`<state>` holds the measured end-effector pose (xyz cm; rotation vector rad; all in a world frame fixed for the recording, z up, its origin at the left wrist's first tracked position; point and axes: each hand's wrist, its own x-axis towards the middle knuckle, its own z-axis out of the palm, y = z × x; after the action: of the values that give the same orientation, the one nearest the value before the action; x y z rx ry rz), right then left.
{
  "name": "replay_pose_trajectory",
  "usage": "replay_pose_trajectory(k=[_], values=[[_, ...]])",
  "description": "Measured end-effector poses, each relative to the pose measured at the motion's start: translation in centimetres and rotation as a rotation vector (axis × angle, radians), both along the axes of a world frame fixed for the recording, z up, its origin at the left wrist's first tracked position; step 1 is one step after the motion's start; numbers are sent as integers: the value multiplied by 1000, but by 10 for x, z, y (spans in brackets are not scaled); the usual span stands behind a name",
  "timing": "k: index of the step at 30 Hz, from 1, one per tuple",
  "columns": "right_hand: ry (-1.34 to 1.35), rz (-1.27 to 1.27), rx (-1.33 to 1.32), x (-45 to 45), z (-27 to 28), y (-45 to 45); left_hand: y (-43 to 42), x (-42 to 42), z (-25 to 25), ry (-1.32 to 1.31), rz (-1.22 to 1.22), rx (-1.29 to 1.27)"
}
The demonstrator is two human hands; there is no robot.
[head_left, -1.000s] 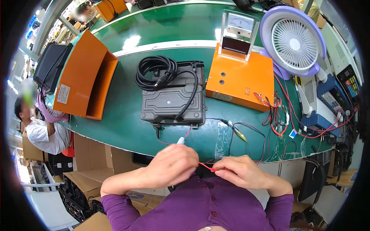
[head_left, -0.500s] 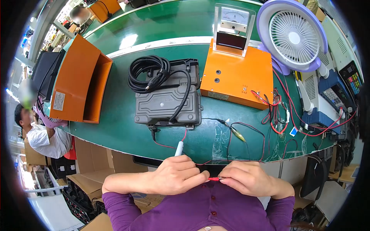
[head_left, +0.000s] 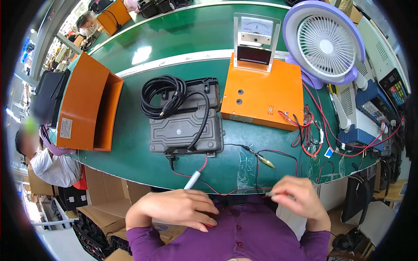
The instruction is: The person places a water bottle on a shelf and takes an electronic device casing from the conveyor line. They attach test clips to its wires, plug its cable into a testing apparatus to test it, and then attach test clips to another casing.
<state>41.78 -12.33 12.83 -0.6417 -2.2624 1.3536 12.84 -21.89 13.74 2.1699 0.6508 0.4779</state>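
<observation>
Moved: left hand (head_left: 180, 209) and right hand (head_left: 300, 196), nearly meeting half a second ago, now well apart
Left grip: fingers loosely spread, red bit (head_left: 209, 225) showing beneath; cannot tell whether clamped
Right grip: thumb and fingers pinched on red piece (head_left: 282, 194) near the table (head_left: 130, 161) edge
White stick (head_left: 193, 179): slanting up beside left hand
Grey case (head_left: 185, 135): on table, beside orange box (head_left: 261, 91)

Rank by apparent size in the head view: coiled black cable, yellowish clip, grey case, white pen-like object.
1. grey case
2. coiled black cable
3. white pen-like object (partly hidden), yellowish clip: too alike to rank
</observation>
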Motion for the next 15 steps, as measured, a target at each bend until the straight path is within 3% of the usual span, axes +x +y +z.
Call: replay_pose_trajectory(k=[1, 3, 5, 7, 15], values=[[-79, -36, -15, -3, 6, 6, 8, 3, -4, -8, -69, -179], [-129, -204, 175, -28, -3, 19, 26, 33, -13, 132, 327, -66], [-224, -272, 455, -52, -43, 34, 50, 64, -41, 505, 703, 424], [-365, -280, 554, -66, -69, 44, 69, 75, -76, 593, 773, 605], [-397, -210, 415, -65, -56, 41, 73, 64, -86, 533, 704, 617]])
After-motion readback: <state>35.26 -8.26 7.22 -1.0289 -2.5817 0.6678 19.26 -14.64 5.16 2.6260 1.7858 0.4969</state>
